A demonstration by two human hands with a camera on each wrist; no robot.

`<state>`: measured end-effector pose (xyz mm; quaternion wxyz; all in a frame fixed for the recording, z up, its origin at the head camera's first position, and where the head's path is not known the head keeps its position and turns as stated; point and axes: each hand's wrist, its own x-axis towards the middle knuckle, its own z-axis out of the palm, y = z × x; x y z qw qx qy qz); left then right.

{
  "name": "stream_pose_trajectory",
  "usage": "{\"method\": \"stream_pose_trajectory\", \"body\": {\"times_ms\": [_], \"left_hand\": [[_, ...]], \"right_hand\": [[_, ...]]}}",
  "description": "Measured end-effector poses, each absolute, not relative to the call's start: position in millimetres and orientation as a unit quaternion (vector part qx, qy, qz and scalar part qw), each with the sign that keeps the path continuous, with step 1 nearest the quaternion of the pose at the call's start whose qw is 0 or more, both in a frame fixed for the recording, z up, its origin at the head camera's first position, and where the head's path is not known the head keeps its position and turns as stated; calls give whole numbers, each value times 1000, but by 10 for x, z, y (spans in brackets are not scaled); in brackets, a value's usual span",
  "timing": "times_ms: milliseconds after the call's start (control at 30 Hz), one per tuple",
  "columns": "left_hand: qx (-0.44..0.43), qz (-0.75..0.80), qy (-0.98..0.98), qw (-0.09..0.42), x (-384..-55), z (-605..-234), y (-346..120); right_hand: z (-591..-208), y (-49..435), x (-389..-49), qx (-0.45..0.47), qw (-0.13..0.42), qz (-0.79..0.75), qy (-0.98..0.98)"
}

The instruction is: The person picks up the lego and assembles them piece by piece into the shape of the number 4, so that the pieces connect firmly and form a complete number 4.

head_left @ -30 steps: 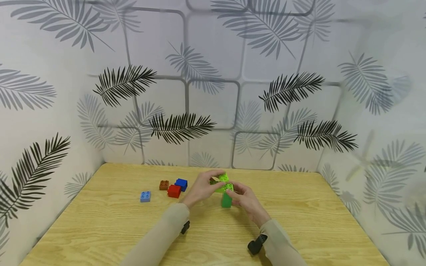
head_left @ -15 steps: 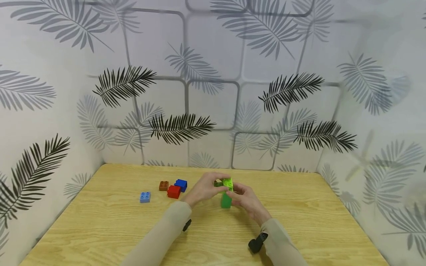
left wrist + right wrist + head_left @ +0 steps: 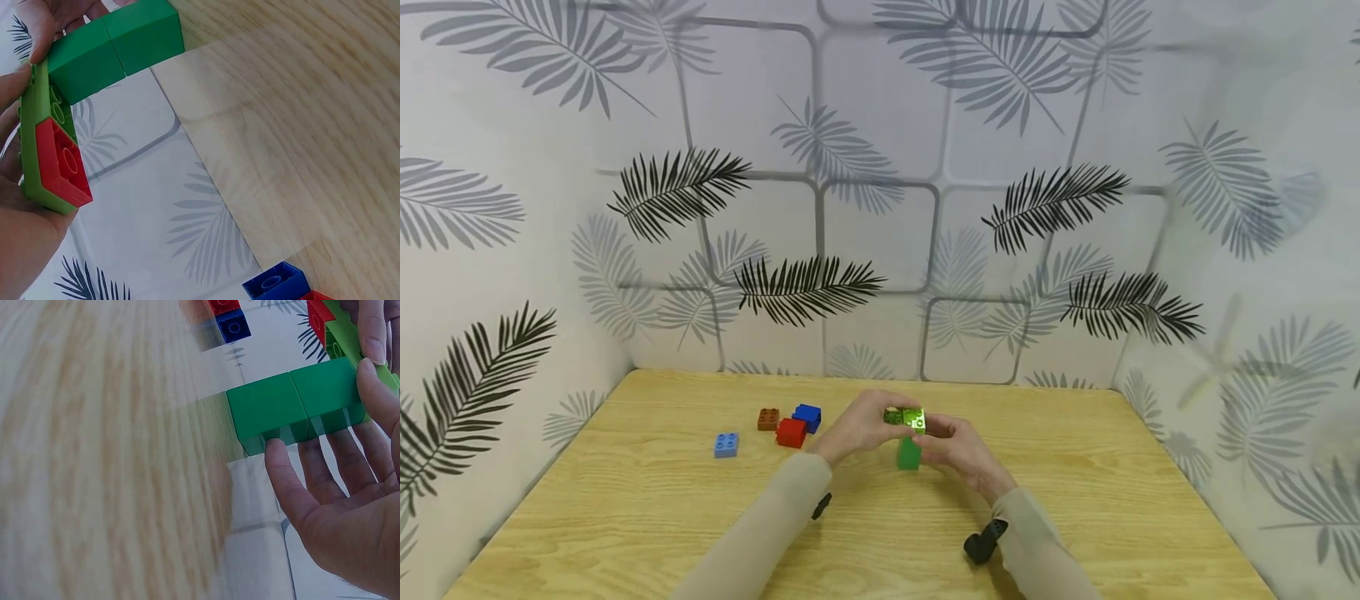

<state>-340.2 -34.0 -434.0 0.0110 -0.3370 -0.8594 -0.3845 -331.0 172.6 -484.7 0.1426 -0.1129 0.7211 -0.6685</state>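
Observation:
My left hand [image 3: 861, 427] pinches a light green toy brick piece [image 3: 912, 418] lying across the top of a green brick stack [image 3: 908, 452]. Two dark green bricks make up the stack [image 3: 115, 51], which stands on the table. Fingers and thumb of my right hand [image 3: 964, 454] grip the stack [image 3: 294, 403] from its right side. In the left wrist view, a red brick [image 3: 65, 164] is fixed beneath the overhanging end of the light green piece [image 3: 34, 147]. The left palm hides part of that overhang in the head view.
Left of my hands on the wooden table [image 3: 662, 517] lie a red brick [image 3: 791, 432], a dark blue brick [image 3: 807, 417], a brown brick [image 3: 768, 419] and a light blue brick [image 3: 726, 445]. A patterned wall covering [image 3: 880, 333] rises behind the table's far edge.
My left hand has shifted slightly right, and the light green piece has come toward me and settled over the stack top. My right hand keeps its grip on the stack.

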Motion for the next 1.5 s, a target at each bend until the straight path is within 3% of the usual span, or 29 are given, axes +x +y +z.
{"method": "stream_pose_trajectory", "body": {"times_ms": [1100, 1500], "left_hand": [[-303, -350, -886, -19, -3428, -4305, -366], [-317, -322, -892, 4, -3423, -4343, -374]], "right_hand": [[-4842, 1728, -3280, -109, 145, -693, 698], [-4785, 1610, -3225, -84, 93, -675, 727]]}}
